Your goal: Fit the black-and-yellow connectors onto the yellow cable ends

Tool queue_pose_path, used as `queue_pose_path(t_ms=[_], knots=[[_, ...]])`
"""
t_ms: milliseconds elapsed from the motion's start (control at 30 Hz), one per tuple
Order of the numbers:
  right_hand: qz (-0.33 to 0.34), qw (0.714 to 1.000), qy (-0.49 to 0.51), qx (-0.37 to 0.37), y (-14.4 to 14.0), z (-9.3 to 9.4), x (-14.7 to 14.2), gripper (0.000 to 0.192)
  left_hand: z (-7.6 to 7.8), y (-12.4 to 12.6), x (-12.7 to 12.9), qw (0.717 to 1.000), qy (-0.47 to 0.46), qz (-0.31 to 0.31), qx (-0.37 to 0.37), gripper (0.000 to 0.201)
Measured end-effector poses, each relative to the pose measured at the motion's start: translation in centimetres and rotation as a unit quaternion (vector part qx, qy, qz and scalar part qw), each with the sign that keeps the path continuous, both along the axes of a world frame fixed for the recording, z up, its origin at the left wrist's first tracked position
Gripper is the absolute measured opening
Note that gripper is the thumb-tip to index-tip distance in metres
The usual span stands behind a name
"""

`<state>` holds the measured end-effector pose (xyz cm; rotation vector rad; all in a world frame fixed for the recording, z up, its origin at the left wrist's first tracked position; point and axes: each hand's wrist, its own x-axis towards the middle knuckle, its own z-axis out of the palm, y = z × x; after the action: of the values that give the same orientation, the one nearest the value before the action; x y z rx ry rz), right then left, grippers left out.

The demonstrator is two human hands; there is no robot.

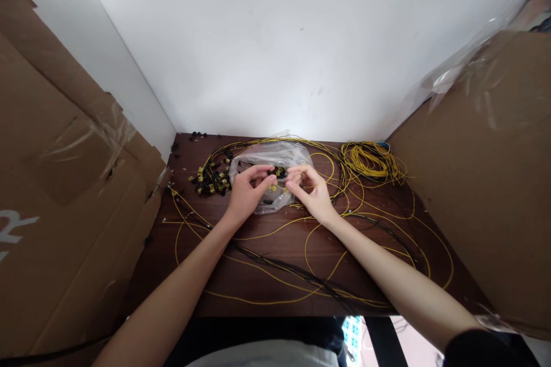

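My left hand (pixel 249 192) has its thumb and forefinger closed around a small black connector with yellow parts (pixel 279 172). Facing it, my right hand (pixel 313 190) is pinched at the other side of this piece; what lies between its fingertips is too small to make out. Under and behind both hands spreads a clear plastic bag (pixel 253 155) with small black and yellow pieces in it. To the left lies a heap of black connectors (pixel 213 179) on the ends of yellow wires.
A coiled bundle of yellow wire (pixel 371 160) lies at the back right of the brown table (pixel 267 258). Loose yellow and black wires (pixel 297 269) cross the front under my forearms. Cardboard sheets (pixel 64 172) stand left and right, with a white wall (pixel 275 46) behind.
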<state>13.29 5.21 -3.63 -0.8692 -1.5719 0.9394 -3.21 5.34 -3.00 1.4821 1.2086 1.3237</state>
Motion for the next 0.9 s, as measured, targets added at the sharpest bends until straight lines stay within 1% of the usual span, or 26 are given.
queue_pose_path(t_ms=[67, 167, 333, 500, 567, 633, 667, 700, 767, 833, 900], knots=[[-0.018, 0.999, 0.046, 0.010, 0.2, 0.0, 0.1, 0.035, -0.3, 0.1, -0.1, 1.000, 0.008, 0.005, 0.011, 0.032], [-0.059, 0.994, 0.086, 0.038, 0.4, -0.2, 0.2, 0.041, -0.4, 0.2, -0.3, 0.997, 0.047, 0.041, 0.038, 0.028], [-0.129, 0.986, 0.058, 0.083, 0.3, -0.2, 0.3, 0.048, 0.1, -0.2, -0.5, 0.978, 0.163, 0.098, 0.083, 0.021], [-0.171, 0.978, 0.025, 0.114, -0.1, 0.0, 0.3, 0.050, 0.3, -0.3, -0.7, 0.958, 0.226, 0.108, 0.136, 0.019], [-0.170, 0.977, 0.042, 0.123, -0.1, 0.1, 0.4, 0.041, 0.2, -0.3, -0.8, 0.953, 0.237, 0.114, 0.153, 0.019], [-0.156, 0.977, 0.062, 0.134, -0.2, 0.2, 0.5, 0.025, 0.3, -0.3, -0.8, 0.949, 0.239, 0.124, 0.162, 0.018], [-0.144, 0.978, 0.064, 0.136, -0.3, 0.3, 0.5, 0.025, 0.3, -0.3, -0.9, 0.949, 0.237, 0.130, 0.165, 0.018], [-0.131, 0.980, 0.057, 0.135, -0.4, 0.4, 0.6, 0.028, 0.3, -0.3, -0.9, 0.949, 0.233, 0.134, 0.167, 0.018], [-0.102, 0.987, 0.025, 0.123, -0.6, 0.6, 0.6, 0.030, 0.3, -0.2, -0.9, 0.952, 0.221, 0.134, 0.165, 0.018], [-0.075, 0.991, -0.019, 0.105, -0.8, 0.8, 0.4, 0.026, 0.3, -0.1, -0.9, 0.961, 0.197, 0.116, 0.154, 0.017], [-0.054, 0.992, -0.057, 0.096, -0.9, 0.7, 0.3, 0.023, 0.3, -0.1, -0.7, 0.974, 0.157, 0.085, 0.137, 0.017]])
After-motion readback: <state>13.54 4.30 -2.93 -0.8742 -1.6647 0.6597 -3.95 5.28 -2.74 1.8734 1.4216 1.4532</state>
